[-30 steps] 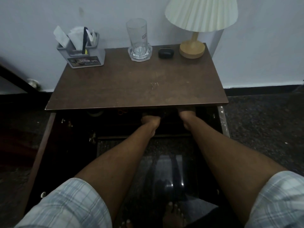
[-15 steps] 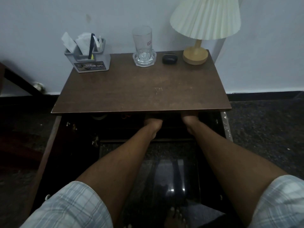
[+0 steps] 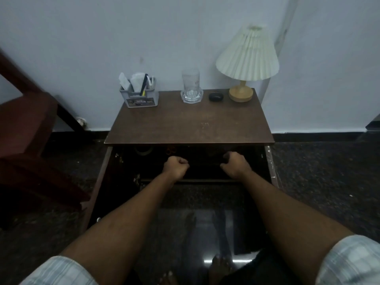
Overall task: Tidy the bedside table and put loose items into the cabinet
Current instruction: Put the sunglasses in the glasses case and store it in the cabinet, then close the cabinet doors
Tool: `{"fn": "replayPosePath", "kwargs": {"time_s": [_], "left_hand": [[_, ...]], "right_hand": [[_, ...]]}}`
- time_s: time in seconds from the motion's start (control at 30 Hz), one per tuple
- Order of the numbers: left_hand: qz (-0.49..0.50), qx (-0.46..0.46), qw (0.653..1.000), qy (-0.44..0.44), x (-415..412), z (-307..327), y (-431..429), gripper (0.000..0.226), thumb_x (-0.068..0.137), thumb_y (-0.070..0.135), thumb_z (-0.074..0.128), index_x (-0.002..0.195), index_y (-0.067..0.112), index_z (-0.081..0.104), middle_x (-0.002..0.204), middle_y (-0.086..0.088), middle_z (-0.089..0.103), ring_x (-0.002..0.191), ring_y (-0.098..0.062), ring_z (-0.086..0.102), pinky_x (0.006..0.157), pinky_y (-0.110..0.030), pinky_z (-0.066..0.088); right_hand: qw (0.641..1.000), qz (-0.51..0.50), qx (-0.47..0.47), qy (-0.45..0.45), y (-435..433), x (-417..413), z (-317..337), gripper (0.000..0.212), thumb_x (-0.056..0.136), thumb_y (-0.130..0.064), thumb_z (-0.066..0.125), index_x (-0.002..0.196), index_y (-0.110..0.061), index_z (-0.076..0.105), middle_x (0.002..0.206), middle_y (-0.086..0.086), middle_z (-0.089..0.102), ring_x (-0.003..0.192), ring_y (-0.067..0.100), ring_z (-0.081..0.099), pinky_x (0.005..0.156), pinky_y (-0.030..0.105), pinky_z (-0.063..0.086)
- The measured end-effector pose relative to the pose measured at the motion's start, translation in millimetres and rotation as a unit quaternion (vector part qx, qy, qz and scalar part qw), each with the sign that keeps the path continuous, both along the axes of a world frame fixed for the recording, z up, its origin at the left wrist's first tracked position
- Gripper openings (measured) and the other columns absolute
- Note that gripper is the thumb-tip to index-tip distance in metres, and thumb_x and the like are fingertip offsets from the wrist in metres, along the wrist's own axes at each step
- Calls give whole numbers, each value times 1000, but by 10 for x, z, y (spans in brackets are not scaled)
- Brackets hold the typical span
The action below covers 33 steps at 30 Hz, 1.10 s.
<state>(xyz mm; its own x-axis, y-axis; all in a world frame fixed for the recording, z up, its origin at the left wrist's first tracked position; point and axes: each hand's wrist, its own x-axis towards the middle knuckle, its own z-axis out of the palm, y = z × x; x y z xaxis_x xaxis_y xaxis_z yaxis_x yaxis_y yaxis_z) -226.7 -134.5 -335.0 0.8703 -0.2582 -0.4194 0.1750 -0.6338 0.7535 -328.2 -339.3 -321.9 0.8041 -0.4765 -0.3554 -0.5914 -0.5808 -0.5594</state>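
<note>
Clenched into fists, nothing visible inside: left hand (image 3: pixel 175 166) and right hand (image 3: pixel 234 165) at the open cabinet (image 3: pixel 205 180) mouth. Beyond and above the fingers (image 3: pixel 182 161), on the table (image 3: pixel 185 122), small black case (image 3: pixel 216 96) lying crosswise, closer to the right hand

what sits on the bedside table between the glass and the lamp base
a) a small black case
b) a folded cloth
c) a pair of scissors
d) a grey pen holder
A: the small black case lies on the bedside table between the glass and the lamp's wooden base.
</note>
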Motion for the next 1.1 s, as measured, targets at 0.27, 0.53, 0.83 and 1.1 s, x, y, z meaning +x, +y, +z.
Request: {"fn": "replayPosePath", "kwargs": {"time_s": [0.27,0.53,0.83,1.1], "left_hand": [[-54,162,975,-143,-197,722,1229,29,85,22,67,113,16,69,118,-7,69,111,-25,64,97,-37,51],[41,292,944,-147,-620,1005,2150,63,88,28,68,143,11,42,144,-15,37,129,-39,44,103,-53,46],[79,285,955,-38,-783,812,2531,47,92,28,61,126,-4,57,123,-25,62,110,-40,61,91,-44,54],[69,278,958,-29,-825,649,2469,54,90,26,61,135,-1,49,134,-27,55,125,-45,52,107,-47,43]], "right_hand": [[986,54,-158,-14,204,-531,537,49,87,-31,68,133,-17,57,131,12,52,120,32,53,100,46,51],[984,22,-173,41,235,-1097,771,73,82,-36,76,140,-7,42,145,20,43,133,36,45,109,45,45],[985,-30,-144,88,277,-1334,796,78,89,-32,70,149,-4,29,153,24,28,137,44,37,110,49,39],[986,-103,-117,57,391,-1592,524,95,88,-12,71,156,5,7,155,25,25,142,40,35,114,46,37]]}}
